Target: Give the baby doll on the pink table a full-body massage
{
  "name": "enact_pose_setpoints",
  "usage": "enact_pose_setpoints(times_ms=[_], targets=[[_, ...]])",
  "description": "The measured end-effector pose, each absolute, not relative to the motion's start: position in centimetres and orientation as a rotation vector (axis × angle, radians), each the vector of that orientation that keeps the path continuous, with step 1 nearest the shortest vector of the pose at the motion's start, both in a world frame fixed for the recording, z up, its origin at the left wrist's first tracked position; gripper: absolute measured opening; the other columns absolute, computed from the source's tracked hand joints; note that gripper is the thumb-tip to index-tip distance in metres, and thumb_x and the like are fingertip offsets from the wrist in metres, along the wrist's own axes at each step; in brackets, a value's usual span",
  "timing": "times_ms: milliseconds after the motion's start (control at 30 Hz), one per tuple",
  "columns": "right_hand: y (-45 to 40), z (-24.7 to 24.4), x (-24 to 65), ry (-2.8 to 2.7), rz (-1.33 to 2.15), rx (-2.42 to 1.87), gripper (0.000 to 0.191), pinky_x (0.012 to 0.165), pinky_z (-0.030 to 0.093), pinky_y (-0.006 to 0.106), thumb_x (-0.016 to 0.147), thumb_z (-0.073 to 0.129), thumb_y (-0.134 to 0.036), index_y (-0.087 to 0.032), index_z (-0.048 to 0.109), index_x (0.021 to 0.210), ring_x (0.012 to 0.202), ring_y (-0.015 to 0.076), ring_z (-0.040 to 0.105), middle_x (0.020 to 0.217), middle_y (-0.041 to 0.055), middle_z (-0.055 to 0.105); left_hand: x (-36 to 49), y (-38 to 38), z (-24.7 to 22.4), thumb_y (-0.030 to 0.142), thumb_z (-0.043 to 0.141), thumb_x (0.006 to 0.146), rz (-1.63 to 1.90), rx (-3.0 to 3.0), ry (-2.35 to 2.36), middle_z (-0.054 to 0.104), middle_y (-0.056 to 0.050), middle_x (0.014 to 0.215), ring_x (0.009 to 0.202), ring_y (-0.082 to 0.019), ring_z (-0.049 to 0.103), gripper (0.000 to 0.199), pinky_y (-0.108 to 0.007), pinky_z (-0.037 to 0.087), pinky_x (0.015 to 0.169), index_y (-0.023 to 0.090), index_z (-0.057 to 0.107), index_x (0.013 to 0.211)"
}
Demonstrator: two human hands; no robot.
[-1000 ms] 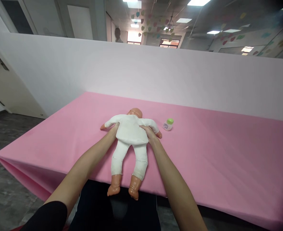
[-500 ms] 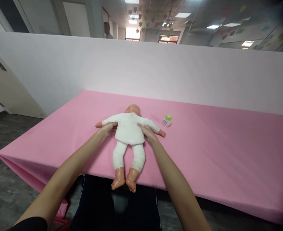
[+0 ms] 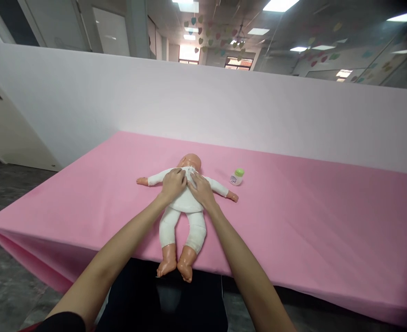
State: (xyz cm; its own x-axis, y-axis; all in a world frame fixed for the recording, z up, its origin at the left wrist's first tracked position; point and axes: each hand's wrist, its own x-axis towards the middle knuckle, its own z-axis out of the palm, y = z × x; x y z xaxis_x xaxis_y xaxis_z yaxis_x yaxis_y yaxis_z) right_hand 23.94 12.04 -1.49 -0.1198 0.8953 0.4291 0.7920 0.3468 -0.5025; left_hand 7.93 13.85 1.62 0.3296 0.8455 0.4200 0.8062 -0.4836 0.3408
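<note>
Nearest: person's dark trousers [image 3: 162,299], under the bench's front edge. Doll [image 3: 185,203] in white clothing lay lengthwise on the bench [image 3: 310,221], pink cover on top; its feet stuck out past the near edge, head pointed at the wall, arms spread out. Left hand [image 3: 174,183] and right hand [image 3: 202,187] lay palm down on the doll's upper torso, close side by side, open, not closed around anything. Jar [image 3: 236,178], clear with green lid, stood near the doll's arm on the right-hand side. Behind the bench, white wall [image 3: 224,106]; door [image 3: 13,124] off left. Above the wall, ceiling lights and hanging hearts.
</note>
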Motion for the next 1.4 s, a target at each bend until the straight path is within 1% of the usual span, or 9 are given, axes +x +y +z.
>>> enact_pose_setpoints(times_ms=[300, 467, 533, 633, 700, 933, 1067, 1167, 1400], targets=[[11.8, -1.6, 23.5, -1.986, 0.333, -1.372, 0.038, 0.123, 0.037, 0.043, 0.103, 0.05, -0.034, -0.02, 0.072, 0.13, 0.137, 0.0272, 0.055, 0.142, 0.0081, 0.064, 6.5, 14.1, 0.6, 0.027, 0.046, 0.099, 0.731, 2.397, 1.698, 0.071, -0.012, 0.112, 0.107, -0.03, 0.065, 0.027, -0.04, 0.05, 0.086, 0.02, 0.072, 0.097], [13.4, -0.7, 24.9, -1.643, 0.533, -1.402, 0.035, 0.105, 0.051, 0.038, 0.099, 0.052, -0.043, -0.02, 0.076, 0.111, 0.111, 0.0246, 0.069, 0.119, 0.0072, 0.075, 6.0, 15.3, 0.0, 0.03, 0.048, 0.099, 0.863, 2.298, 1.826, 0.069, -0.012, 0.102, 0.102, -0.03, 0.064, 0.023, -0.04, 0.05, 0.088, 0.02, 0.068, 0.095], [14.6, -0.5, 25.3, -1.487, 0.517, -1.474, 0.042, 0.105, 0.051, 0.038, 0.097, 0.055, -0.049, -0.018, 0.072, 0.118, 0.114, 0.0256, 0.068, 0.124, 0.0103, 0.072, 6.2, 16.1, -0.4, 0.032, 0.051, 0.098, 1.008, 2.248, 1.875, 0.068, -0.014, 0.112, 0.11, -0.031, 0.062, 0.024, -0.041, 0.049, 0.095, 0.017, 0.066, 0.11], [16.7, -0.6, 25.3, -1.438, 0.575, -1.539, 0.064, 0.109, 0.047, 0.039, 0.094, 0.057, -0.063, -0.016, 0.059, 0.138, 0.128, 0.0272, 0.062, 0.141, 0.0154, 0.063, 6.8, 17.2, -0.9, 0.037, 0.051, 0.099, 1.079, 2.202, 1.837, 0.058, -0.02, 0.139, 0.124, -0.034, 0.058, 0.049, -0.043, 0.046, 0.103, 0.01, 0.052, 0.14], [17.9, -0.7, 25.1, -1.446, 0.65, -1.569, 0.069, 0.108, 0.048, 0.038, 0.094, 0.054, -0.069, -0.017, 0.055, 0.139, 0.128, 0.0273, 0.062, 0.141, 0.0161, 0.062, 7.3, 17.6, -0.8, 0.036, 0.048, 0.1, 0.986, 2.209, 1.77, 0.053, -0.021, 0.148, 0.129, -0.034, 0.058, 0.058, -0.043, 0.045, 0.106, 0.01, 0.04, 0.152], [19.6, -1.4, 24.6, -1.418, 0.719, -1.651, 0.065, 0.095, 0.052, 0.035, 0.085, 0.066, -0.066, -0.018, 0.057, 0.128, 0.112, 0.0271, 0.067, 0.125, 0.0131, 0.07, 7.3, 17.6, 0.7, 0.028, 0.047, 0.095, 0.725, 2.198, 1.713, 0.065, -0.017, 0.137, 0.122, -0.035, 0.064, 0.043, -0.046, 0.045, 0.102, 0.017, 0.054, 0.136], [18.7, -1.5, 24.1, -1.474, 0.621, -1.545, 0.071, 0.099, 0.05, 0.035, 0.086, 0.069, -0.06, -0.022, 0.05, 0.143, 0.113, 0.0248, 0.066, 0.128, 0.0092, 0.069, 6.9, 18.1, 0.2, 0.026, 0.048, 0.092, 0.679, 2.119, 1.635, 0.071, -0.015, 0.127, 0.12, -0.034, 0.066, 0.042, -0.045, 0.047, 0.1, 0.017, 0.052, 0.132], [17.6, -1.3, 23.7, -1.544, 0.473, -1.613, 0.079, 0.106, 0.047, 0.039, 0.088, 0.067, -0.06, -0.022, 0.045, 0.153, 0.122, 0.0292, 0.063, 0.135, 0.0123, 0.065, 6.9, 18.7, -0.3, 0.027, 0.042, 0.094, 0.614, 2.083, 1.58, 0.071, -0.016, 0.129, 0.124, -0.034, 0.064, 0.043, -0.047, 0.045, 0.105, 0.015, 0.051, 0.135], [16.5, -1.3, 23.2, -1.671, 0.236, -1.725, 0.077, 0.11, 0.041, 0.046, 0.097, 0.059, -0.055, -0.016, 0.039, 0.161, 0.117, 0.0345, 0.063, 0.114, 0.0164, 0.071, 7.7, 19.4, -0.4, 0.033, 0.032, 0.1, 0.44, 2.105, 1.603, 0.062, -0.026, 0.14, 0.135, -0.039, 0.056, 0.052, -0.057, 0.035, 0.113, 0.006, 0.048, 0.142]])
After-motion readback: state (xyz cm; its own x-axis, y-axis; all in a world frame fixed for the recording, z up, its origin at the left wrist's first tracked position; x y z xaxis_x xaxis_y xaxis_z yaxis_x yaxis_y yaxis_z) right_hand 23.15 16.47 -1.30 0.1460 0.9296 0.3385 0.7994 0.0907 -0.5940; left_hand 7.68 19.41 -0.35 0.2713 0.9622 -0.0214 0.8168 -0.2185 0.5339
